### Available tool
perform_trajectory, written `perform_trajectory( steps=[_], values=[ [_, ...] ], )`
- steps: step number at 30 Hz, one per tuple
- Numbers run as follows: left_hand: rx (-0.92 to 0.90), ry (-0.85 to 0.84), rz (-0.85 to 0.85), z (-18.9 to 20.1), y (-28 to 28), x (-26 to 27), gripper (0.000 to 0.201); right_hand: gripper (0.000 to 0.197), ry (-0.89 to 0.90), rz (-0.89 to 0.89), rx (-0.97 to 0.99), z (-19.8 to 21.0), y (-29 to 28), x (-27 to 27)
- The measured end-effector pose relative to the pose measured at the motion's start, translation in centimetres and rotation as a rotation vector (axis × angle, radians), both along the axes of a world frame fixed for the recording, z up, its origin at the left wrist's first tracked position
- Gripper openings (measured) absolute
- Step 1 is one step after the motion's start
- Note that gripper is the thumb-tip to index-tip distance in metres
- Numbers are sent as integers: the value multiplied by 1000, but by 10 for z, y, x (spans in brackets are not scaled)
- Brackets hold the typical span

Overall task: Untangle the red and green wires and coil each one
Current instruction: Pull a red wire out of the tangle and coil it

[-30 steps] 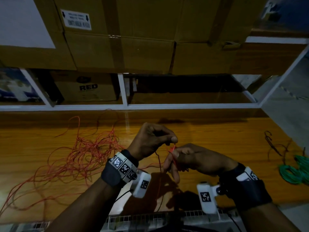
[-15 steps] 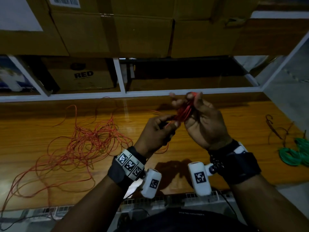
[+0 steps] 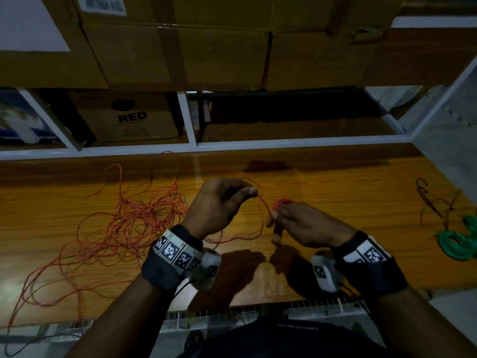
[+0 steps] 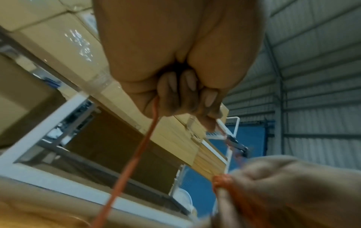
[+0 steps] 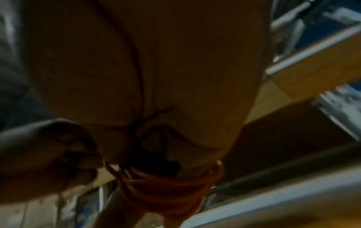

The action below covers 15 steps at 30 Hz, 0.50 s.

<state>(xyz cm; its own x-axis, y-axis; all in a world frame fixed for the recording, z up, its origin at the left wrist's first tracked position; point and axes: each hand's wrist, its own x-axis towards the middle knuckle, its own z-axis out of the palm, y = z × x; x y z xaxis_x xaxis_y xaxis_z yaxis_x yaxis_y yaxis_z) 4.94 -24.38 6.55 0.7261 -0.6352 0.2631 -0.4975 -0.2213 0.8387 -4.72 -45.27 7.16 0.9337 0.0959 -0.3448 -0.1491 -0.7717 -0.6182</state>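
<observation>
Right hand [image 3: 307, 226] dropped from raised, palm-up pose half a second back; now level with left hand [image 3: 219, 205], both over desk [image 3: 335, 192]. Left grip: thumb and fingers pinching red wire [image 3: 134, 220], strand running right to other hand. Right grip: fingers curled round small red coil [image 3: 282, 202], several turns wound on. Green wire [image 3: 456, 244] bundled at far-right desk edge, apart from red. Judgement: untangling done, green looks coiled; most red still loose heap on left, winding barely begun.

Red wire [image 3: 134, 223] left, green wire [image 3: 456, 244] right
</observation>
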Motion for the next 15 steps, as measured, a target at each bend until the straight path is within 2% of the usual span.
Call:
perform_trajectory(
  steps=[4, 7, 9, 12, 15],
  values=[
    [-137, 19, 35, 3, -3, 12, 21, 42, 37, 25, 581, -2, 11, -12],
    [-234, 69, 27, 6, -4, 19, 18, 48, 27, 5, 854, -3, 13, -14],
    [-250, 83, 25, 6, -5, 22, 15, 48, 51, 41, 955, -4, 11, -13],
    [-260, 172, -10, 2, -12, 21, 16, 42, 99, 127, 958, -5, 5, -12],
    [-227, 344, -85, -10, -20, 9, 30, 33, 85, 217, 1167, 5, 5, -12]
  ],
)
